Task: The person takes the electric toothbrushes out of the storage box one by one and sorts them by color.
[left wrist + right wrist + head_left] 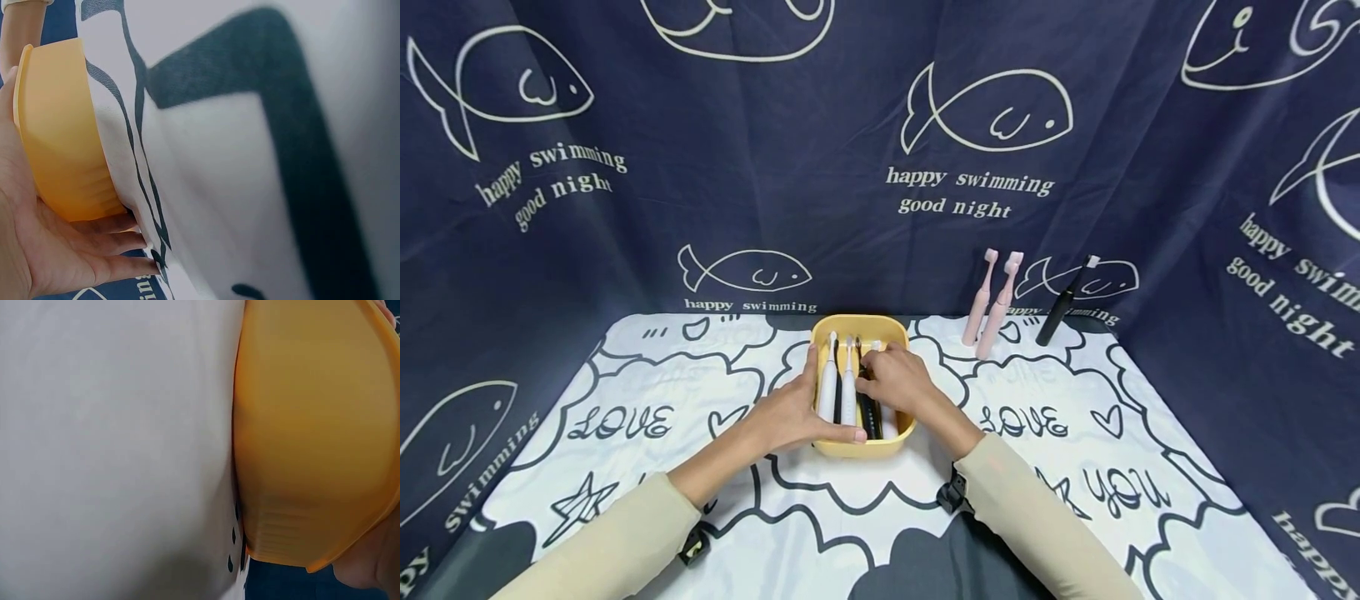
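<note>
On your patterned desk, your left hand spreads against the yellow box of toothbrushes, while your right hand, grip unclear, seemingly arranges them inside, probably needing a gentle pinch next.

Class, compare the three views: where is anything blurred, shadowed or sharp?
Head view: fairly even light, with crisp lettering on the curtain; left wrist view: the broad stripe on the tablecloth out of focus, the left hand clearer; right wrist view: a soft shadow near the bottom, the yellow box darker than in the head view.
</note>
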The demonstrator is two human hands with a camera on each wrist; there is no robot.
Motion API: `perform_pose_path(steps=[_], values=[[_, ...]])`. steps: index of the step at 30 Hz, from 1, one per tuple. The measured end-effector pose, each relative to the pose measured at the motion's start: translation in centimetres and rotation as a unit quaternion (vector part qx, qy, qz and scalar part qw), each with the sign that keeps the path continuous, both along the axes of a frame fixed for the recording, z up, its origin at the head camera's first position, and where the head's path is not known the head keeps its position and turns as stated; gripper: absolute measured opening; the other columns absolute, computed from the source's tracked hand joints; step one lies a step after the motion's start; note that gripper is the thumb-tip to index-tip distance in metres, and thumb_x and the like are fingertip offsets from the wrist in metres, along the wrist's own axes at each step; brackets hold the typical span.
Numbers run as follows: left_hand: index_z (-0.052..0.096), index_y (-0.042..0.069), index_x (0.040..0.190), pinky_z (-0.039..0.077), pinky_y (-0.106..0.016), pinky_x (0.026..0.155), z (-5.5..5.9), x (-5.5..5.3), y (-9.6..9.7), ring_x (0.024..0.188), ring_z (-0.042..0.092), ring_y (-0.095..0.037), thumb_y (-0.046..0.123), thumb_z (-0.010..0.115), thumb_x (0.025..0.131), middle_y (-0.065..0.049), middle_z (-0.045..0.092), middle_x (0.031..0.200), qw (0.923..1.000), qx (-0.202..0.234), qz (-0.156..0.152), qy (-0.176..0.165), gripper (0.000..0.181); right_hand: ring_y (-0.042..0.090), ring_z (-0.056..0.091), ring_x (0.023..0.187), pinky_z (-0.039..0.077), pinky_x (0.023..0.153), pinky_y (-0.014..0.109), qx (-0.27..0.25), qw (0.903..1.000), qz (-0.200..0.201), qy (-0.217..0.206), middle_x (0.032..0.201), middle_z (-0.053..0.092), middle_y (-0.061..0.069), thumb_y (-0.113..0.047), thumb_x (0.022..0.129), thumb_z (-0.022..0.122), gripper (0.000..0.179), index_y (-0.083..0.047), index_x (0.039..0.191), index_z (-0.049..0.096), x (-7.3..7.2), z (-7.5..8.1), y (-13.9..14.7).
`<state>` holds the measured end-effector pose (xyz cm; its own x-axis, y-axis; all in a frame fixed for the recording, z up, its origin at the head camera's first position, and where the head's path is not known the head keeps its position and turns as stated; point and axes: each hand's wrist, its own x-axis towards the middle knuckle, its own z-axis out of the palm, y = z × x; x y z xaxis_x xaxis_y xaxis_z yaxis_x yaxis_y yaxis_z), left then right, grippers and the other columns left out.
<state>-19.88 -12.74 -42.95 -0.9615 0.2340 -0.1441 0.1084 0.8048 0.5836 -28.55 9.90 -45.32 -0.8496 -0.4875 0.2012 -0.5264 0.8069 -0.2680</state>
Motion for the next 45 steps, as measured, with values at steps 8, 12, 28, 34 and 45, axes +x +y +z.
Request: perform_pose_path(steps=[8,12,28,34,45], values=[[-0.017,0.017,0.181,0.055,-0.060,0.114,0.1,0.0,0.0,0.151,0.060,-0.044,0.093,0.088,0.067,-0.028,0.039,0.180,1.0000,0.001,0.002,0.001,0.172,0.026,0.069,0.102,0.060,0.088,0.046,-0.020,0.9992,-0.023,-0.026,0.104,0.087,0.003,-0.028,0.097,0.083,0.031,-0.009,0.122,0.085,2.5,3.1,-0.5],[-0.017,0.018,0.181,0.055,-0.060,0.113,0.1,0.0,0.0,0.149,0.061,-0.043,0.093,0.088,0.067,-0.027,0.039,0.180,1.0000,0.003,0.003,0.000,0.172,0.025,0.070,0.106,0.059,0.093,0.045,-0.031,0.9984,-0.029,-0.037,0.110,0.088,0.002,-0.029,0.097,0.084,0.033,-0.009,0.124,0.085,2.6,3.2,-0.5],[-0.017,0.017,0.181,0.055,-0.061,0.115,0.0,0.0,-0.1,0.149,0.061,-0.046,0.095,0.088,0.066,-0.030,0.042,0.177,0.9999,0.002,-0.002,0.010,0.174,0.024,0.079,0.114,0.060,0.102,0.046,-0.132,0.9906,-0.001,-0.035,0.124,0.087,0.006,-0.037,0.102,0.076,0.044,-0.009,0.135,0.079,1.8,2.0,0.3],[-0.017,0.018,0.181,0.055,-0.061,0.114,-0.1,0.0,-0.2,0.147,0.063,-0.045,0.093,0.089,0.065,-0.030,0.044,0.176,0.9999,0.010,0.000,0.008,0.174,0.023,0.081,0.104,0.064,0.095,0.043,-0.194,0.9795,-0.017,-0.050,0.131,0.083,0.011,-0.028,0.102,0.075,0.046,-0.005,0.142,0.074,2.5,2.7,0.1],[-0.018,0.018,0.181,0.052,-0.063,0.119,-0.1,-0.1,-0.2,0.153,0.058,-0.046,0.093,0.089,0.065,-0.028,0.041,0.178,1.0000,0.008,0.000,0.000,0.174,0.029,0.083,0.108,0.068,0.091,0.038,-0.290,0.9534,-0.029,-0.077,0.129,0.082,0.017,-0.019,0.102,0.077,0.047,0.000,0.145,0.070,2.7,2.6,0.2]])
